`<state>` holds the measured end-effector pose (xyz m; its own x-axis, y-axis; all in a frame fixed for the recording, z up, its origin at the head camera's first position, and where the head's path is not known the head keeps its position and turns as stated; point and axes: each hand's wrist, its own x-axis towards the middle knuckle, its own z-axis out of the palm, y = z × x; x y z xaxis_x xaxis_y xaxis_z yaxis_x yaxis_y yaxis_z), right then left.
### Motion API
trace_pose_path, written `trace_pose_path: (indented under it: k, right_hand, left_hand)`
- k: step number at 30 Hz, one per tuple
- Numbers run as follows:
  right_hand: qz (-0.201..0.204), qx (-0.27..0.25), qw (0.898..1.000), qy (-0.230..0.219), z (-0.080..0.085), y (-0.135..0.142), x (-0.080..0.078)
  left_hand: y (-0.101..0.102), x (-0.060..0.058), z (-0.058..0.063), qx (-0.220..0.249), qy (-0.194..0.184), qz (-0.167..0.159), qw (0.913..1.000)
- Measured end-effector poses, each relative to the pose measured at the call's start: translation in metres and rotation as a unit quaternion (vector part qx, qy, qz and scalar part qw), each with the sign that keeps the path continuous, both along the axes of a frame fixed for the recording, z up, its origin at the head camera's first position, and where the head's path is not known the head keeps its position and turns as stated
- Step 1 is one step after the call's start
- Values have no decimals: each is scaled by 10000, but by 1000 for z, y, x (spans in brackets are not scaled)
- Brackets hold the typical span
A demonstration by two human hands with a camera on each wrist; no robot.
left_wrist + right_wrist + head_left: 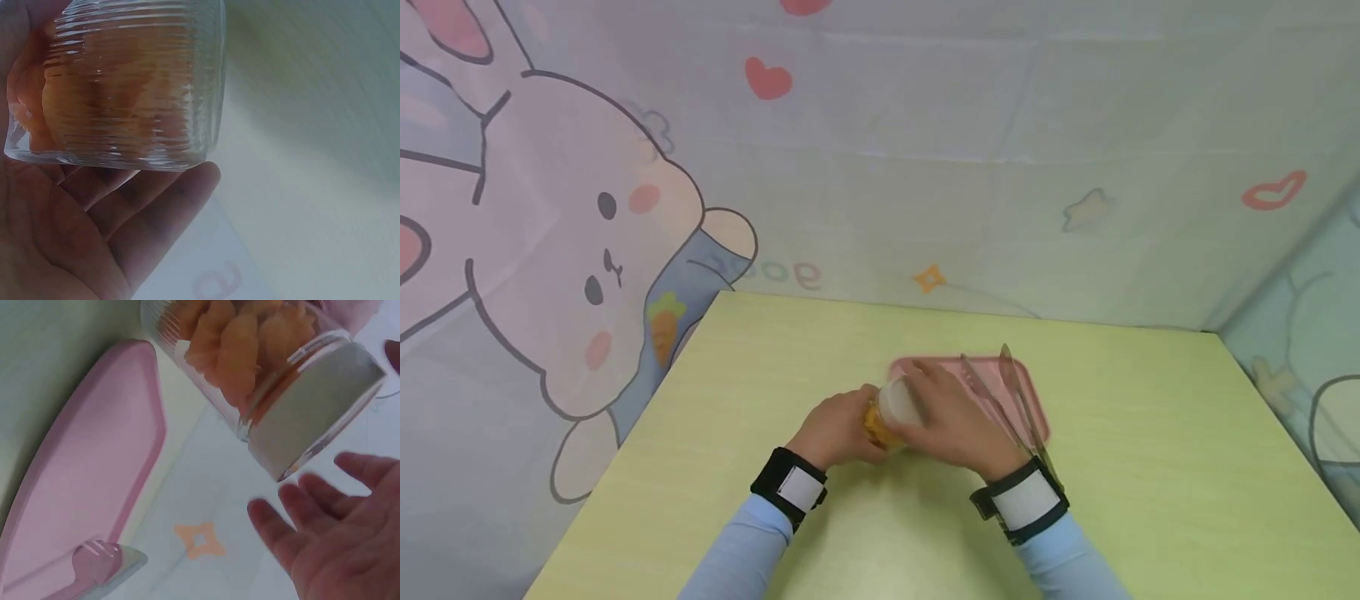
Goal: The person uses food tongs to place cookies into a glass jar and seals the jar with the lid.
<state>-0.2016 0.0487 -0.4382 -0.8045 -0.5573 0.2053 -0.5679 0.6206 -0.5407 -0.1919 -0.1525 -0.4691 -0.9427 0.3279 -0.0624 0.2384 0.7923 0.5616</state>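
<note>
My left hand [838, 429] holds a ribbed clear glass jar [137, 87] with soft orange pieces, like dried fruit, inside. The jar is tilted, its white lid [319, 409] on top and facing my right hand. Around that lid my right hand [958, 421] is spread; in the right wrist view its fingers [275, 531] are loosely bent and stand slightly apart from the lid. Part of the jar is hidden by both hands in the head view.
Behind the right hand lies a pink tray [1033, 400]. Metal tongs [1018, 396] with a tined end and a rounded end rest across it, partly hidden by the right wrist. A printed cloth [880, 208] hangs behind the pale yellow table [1165, 433].
</note>
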Motion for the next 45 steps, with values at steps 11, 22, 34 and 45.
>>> trace_pose_path:
  k: [11,22,34,45]
  right_hand:
    - [-1201,115,9893,-821,2,-8,5]
    - [-148,341,9988,-308,7,-3,4]
    - [-350,359,9964,-689,4,6,3]
    - [-1503,684,9836,-732,1,-10,9]
  left_hand:
    - [2,0,1,-39,34,-12,10000]
    - [3,0,-2,-109,102,-37,9999]
    - [6,1,-3,-172,140,-57,9997]
    - [4,0,-2,-70,62,-45,9999]
